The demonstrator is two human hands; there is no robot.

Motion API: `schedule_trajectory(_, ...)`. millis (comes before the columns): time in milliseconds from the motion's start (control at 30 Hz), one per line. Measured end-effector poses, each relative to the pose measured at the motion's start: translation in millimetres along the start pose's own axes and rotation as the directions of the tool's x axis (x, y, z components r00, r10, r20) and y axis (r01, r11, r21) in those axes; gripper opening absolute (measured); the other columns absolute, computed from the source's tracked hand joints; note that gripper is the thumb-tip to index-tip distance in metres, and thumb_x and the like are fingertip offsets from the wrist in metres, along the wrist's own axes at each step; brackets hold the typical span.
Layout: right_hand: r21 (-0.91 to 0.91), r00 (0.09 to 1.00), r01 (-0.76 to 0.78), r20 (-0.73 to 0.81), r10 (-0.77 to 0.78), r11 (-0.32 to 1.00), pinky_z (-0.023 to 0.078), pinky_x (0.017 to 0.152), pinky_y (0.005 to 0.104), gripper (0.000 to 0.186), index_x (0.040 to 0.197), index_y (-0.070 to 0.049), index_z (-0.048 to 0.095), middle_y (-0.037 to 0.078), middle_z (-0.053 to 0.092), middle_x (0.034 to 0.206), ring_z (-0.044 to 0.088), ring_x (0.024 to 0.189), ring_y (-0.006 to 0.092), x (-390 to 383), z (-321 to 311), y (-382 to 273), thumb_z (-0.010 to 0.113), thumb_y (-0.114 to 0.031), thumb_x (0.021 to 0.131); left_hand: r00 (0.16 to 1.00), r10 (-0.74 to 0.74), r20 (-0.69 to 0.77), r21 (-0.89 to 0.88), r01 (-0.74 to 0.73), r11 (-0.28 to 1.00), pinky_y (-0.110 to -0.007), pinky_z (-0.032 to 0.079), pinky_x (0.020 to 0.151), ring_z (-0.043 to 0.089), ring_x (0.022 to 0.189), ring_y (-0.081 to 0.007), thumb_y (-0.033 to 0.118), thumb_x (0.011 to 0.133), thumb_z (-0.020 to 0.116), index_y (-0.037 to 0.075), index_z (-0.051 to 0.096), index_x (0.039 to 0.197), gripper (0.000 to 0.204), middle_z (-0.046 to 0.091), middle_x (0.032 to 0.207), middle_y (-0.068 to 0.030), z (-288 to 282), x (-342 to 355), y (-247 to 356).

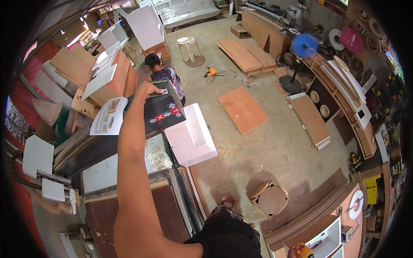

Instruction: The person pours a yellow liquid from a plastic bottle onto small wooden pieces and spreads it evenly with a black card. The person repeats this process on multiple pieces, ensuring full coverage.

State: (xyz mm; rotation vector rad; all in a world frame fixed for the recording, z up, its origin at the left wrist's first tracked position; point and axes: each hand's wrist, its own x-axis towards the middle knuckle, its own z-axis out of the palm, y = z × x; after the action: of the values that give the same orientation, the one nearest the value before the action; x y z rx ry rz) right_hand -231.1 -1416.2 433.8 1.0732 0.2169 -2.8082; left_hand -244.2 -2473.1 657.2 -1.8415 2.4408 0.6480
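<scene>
A: What is seen first?
B: A concrete floor, flanked on the left by a long machine bed. At the lower right, boards are stacked beside a worktop.
A: And above the bed?
B: A black housing is carried there, marked with red and white arrows. Behind it, a person in a patterned top is partly hidden. A pinkish-white box is placed just to the housing's right.
A: How are the hands used?
B: The left hand is laid on the housing's upper edge, fingers bent — whether anything is gripped there cannot be told. The right hand is closed on an orange object.
A: Where is that object found?
B: At the lower edge, near an open white box — it is partly cut off by the frame.
</scene>
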Motion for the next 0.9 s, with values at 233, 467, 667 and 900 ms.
schedule_trajectory(233, 0.121, 0.971, 0.160, -0.200, -0.133, 0.980, 0.043, 0.071, 0.0468, 0.038, 0.075, -0.015, 0.062, 0.004, 0.061, 0.083, 0.062, 0.083, 0.0255, -15.0, 8.3, 11.1, 0.079, -0.048, 0.081, 0.935, 0.217, -0.280, 0.119, -0.190, 0.975, -0.043, 0.058, 0.092, 0.077, 0.100, -0.0313, 0.042, 0.077, 0.098, -0.002, 0.078, 0.124, 0.067, 0.080, 0.114, -0.0216, -2.4, 1.9, 9.4)
schedule_trajectory(467, 0.422, 0.991, 0.130, -0.038, -0.125, 0.897, 0.044, 0.073, 0.0374, 0.026, 0.101, -0.008, 0.066, 0.004, 0.068, 0.090, 0.057, 0.074, 0.0167, -4.7, -114.2, -69.6, 0.078, -0.030, 0.093, 0.902, 0.398, -0.169, -0.882, -0.318, 0.346, -0.047, 0.060, 0.098, 0.066, 0.126, -0.0372, 0.025, 0.102, 0.079, 0.003, 0.059, 0.146, 0.053, 0.066, 0.143, -0.0166, -29.2, -47.0, 78.6)
schedule_trajectory(667, 0.217, 0.915, 0.402, -0.106, -0.388, 0.890, 0.047, 0.080, 0.0335, 0.039, 0.117, -0.001, 0.066, 0.006, 0.070, 0.092, 0.058, 0.076, 0.0155, -80.0, -91.2, 27.6, 0.073, -0.036, 0.100, 0.219, 0.970, -0.103, -0.976, -0.212, -0.056, -0.066, 0.033, 0.130, 0.042, 0.153, -0.0535, 0.029, 0.118, 0.042, 0.010, 0.025, 0.170, 0.058, 0.037, 0.173, -0.0226, 45.8, -42.2, 77.9)
schedule_trajectory(900, 0.583, 0.926, 0.352, -0.104, -0.362, 0.732, 0.046, 0.072, 0.0301, 0.074, 0.119, 0.002, 0.066, 0.002, 0.068, 0.090, 0.057, 0.071, 0.0124, -147.0, -116.6, 11.5, 0.081, -0.064, 0.090, 0.445, 0.820, 0.359, -0.862, -0.179, 0.474, -0.040, 0.061, 0.102, 0.071, 0.117, -0.0271, -0.003, 0.104, 0.068, 0.001, 0.030, 0.162, 0.069, 0.067, 0.129, -0.0176, 352.6, -379.6, 176.8)
